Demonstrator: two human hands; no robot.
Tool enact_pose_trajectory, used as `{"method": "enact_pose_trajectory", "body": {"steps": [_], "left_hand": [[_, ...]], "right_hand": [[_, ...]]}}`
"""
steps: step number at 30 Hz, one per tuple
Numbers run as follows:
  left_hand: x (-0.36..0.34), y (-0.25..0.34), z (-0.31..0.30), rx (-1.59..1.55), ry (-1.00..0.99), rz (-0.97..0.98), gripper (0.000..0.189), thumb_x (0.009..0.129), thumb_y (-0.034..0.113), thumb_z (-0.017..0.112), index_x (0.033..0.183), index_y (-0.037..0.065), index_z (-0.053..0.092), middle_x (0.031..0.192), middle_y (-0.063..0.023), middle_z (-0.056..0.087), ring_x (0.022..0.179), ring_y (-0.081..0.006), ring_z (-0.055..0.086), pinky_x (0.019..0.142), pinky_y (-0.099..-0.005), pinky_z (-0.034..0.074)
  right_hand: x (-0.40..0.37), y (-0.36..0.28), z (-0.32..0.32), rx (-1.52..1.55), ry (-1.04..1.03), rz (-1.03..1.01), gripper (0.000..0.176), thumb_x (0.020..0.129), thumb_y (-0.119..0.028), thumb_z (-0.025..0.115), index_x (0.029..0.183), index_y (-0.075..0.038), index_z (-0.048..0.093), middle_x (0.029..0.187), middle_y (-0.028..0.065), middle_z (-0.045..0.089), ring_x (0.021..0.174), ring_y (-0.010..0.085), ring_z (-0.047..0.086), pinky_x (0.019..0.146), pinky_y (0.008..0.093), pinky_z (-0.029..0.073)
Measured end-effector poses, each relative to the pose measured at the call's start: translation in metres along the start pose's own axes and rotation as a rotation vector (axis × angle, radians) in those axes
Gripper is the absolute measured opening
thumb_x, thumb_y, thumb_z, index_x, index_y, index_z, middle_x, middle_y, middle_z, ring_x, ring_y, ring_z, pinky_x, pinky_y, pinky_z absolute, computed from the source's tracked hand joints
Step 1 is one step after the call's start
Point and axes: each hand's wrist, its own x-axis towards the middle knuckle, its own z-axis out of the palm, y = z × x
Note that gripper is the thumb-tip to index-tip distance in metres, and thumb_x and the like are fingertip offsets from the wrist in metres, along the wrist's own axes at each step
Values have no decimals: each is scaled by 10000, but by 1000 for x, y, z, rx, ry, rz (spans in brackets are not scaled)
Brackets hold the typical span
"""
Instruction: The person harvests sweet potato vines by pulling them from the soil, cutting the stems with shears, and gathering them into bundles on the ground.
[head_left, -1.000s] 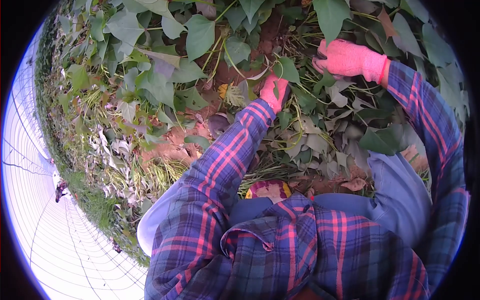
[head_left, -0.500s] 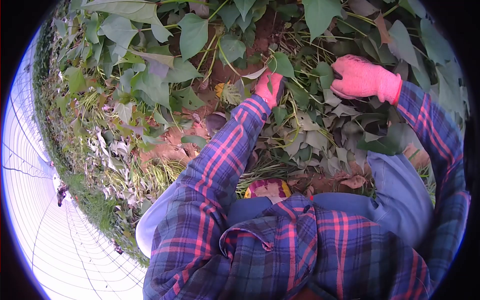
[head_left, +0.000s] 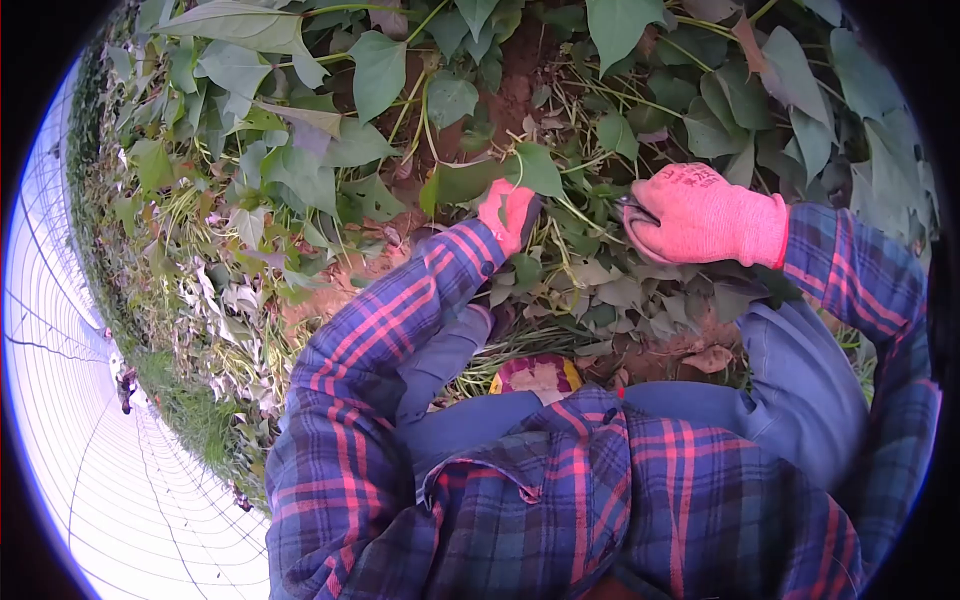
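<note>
A plaid shirt (head_left: 540,480) is seen nearest, with blue trousers (head_left: 805,375) bent at the knees on both sides. Between the knees, a yellow and maroon object (head_left: 537,372) is partly covered by the shirt. Just beyond it, to the right, a dry brown leaf (head_left: 708,360) is laid on reddish soil (head_left: 655,352).

Farther on, both hands are gloved in pink and held low among leafy vines (head_left: 578,208), which are spread between and around them. The left hand (head_left: 508,213) is curled, its fingertips turned away; whether a stem is gripped cannot be told. It is partly overhung by a green leaf (head_left: 538,170). The right hand (head_left: 695,215) is bent inward, its fingertips brought to the stems; whether any are pinched cannot be told.

Beyond the hands, a strip of bare soil (head_left: 518,85) is flanked by broad leaves (head_left: 622,30). At far left, grass (head_left: 185,400) is bordered by a pale, ribbed cover (head_left: 60,370).
</note>
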Motion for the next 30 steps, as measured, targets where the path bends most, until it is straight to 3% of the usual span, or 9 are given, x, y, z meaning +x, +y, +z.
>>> {"method": "enact_pose_trajectory", "body": {"steps": [2,7,10,12,14,17,22,24,30], "left_hand": [[-20,19,-4,-1425,207,-591,393,868,44,384,1255,25,449,1297,-111,492,1225,-252,440,1078,-350,301],[-65,-14,-25,-1641,-287,-325,356,922,177,483,1260,68,461,1157,-108,558,1020,-265,572,949,-389,439],[-79,28,-39,-1606,-460,-384,432,875,128,557,1284,60,436,1144,-102,555,988,-262,582,892,-385,472],[-93,91,-46,-216,-409,464,385,868,60,562,1239,23,467,1177,-146,545,1050,-267,571,945,-367,466],[-91,90,-37,-198,-456,450,439,811,-20,604,1228,18,474,1170,-125,551,1037,-215,573,933,-334,469],[-75,103,-21,-1164,-357,-502,251,913,84,488,1159,36,508,1041,-52,567,906,-168,603,800,-310,527],[-69,95,-12,-1127,-304,-571,268,946,106,445,1201,36,485,991,-63,597,855,-192,623,762,-329,539],[-70,76,-6,-902,-414,-73,304,949,104,446,1248,50,458,1019,-76,601,860,-200,625,769,-329,532],[-59,56,0,-1135,-377,-216,340,965,147,435,1300,93,440,1000,-90,605,916,-175,599,799,-313,512]], "right_hand": [[-6,-12,-7,43,18,-36,305,830,-259,497,737,28,535,665,222,563,648,394,571,618,443,462],[-23,-12,-52,86,-98,-31,315,814,-279,510,723,19,558,659,210,546,670,385,557,632,438,452],[-18,14,-56,-44,101,68,333,800,-303,513,723,17,564,676,192,547,695,369,569,653,424,457],[0,30,-60,-16,79,110,290,816,-251,532,766,34,534,659,231,533,653,404,540,599,444,426],[21,42,-58,-114,108,137,331,830,-286,506,803,42,543,729,238,562,712,398,563,639,437,448],[44,48,-53,-181,110,194,374,842,-322,475,843,44,555,780,236,583,760,385,583,692,434,467],[53,34,-53,-237,72,193,387,853,-324,449,887,45,560,831,229,604,789,380,601,734,447,478],[53,28,-52,-258,108,213,368,856,-303,442,914,41,562,831,224,609,798,375,612,732,450,489],[71,48,-58,-510,-78,-58,383,875,-288,420,1038,38,537,904,246,611,828,370,633,720,453,502]]}}
